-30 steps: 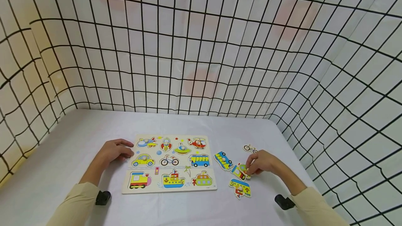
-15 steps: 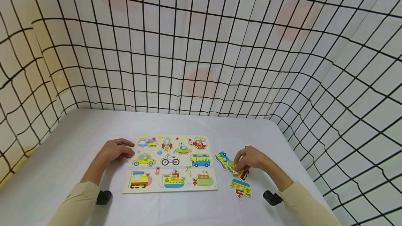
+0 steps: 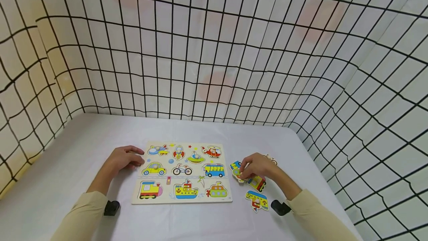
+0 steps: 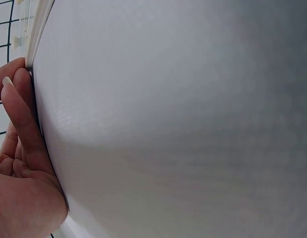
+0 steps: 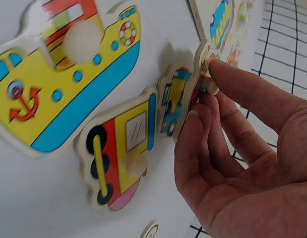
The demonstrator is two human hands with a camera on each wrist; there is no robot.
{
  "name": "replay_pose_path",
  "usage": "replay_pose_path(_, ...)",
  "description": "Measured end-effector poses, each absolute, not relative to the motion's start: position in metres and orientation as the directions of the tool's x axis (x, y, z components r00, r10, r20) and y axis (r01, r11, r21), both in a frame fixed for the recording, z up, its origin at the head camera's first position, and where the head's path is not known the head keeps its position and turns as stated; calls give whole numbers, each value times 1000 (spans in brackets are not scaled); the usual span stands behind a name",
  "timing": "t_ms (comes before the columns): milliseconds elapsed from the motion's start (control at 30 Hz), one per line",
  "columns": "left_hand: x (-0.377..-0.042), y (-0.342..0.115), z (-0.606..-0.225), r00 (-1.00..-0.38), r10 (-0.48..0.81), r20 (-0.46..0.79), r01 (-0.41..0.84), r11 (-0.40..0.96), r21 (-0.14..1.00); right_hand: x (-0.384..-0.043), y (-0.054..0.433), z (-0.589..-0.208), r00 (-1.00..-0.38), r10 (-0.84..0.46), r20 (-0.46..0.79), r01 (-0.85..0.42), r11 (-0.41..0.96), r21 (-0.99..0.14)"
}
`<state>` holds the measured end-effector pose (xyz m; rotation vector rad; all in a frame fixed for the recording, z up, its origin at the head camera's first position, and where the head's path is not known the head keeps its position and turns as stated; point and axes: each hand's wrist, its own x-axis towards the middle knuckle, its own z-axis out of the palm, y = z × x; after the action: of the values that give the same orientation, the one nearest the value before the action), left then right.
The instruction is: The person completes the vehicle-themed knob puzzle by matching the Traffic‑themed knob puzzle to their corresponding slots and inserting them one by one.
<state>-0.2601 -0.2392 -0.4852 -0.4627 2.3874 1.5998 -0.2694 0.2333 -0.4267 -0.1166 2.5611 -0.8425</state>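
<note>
5 loose puzzle pieces can be counted, all to the right of the 1 puzzle board (image 3: 168,190). 1 of them, a greenish piece (image 5: 194,91), is held by the right hand (image 3: 255,164): its 1 little wooden knob (image 5: 211,88) is pinched between the thumb and bent fingers. It's tipped nearly edge-on in the right wrist view, so the picture on it can't really be made out there. From the head view, part of the bus piece (image 3: 235,165) is covered by it. Then there's 1 train piece (image 3: 257,182), 1 ship piece (image 3: 256,200) closest to the person, and 1 bicycle piece (image 3: 271,158) half hidden behind the right hand.

The left hand (image 3: 123,158) is rested on the white table (image 3: 100,129), fingers loosely bent, nothing gripped, fingertips right at the board's left edge. 10 vehicle pictures are printed or set across the board in 3 rows: 4, 3 and 3. 2 beige sleeves (image 3: 78,218) and 2 black wrist gadgets (image 3: 112,208) can be spotted too, 1 per arm.
</note>
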Motion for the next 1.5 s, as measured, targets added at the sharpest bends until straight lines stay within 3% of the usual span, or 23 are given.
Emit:
replay_pose_path(300,-261,-241,-487,-925,-121,-361,-380,352,855,-270,217,-428,-880,-288,-379,30,761,-649)
replay_pose_path(1500,-261,-239,-484,-918,-138,-371,-396,352,848,-262,179,-426,-799,-405,-444,-89,810,-580)
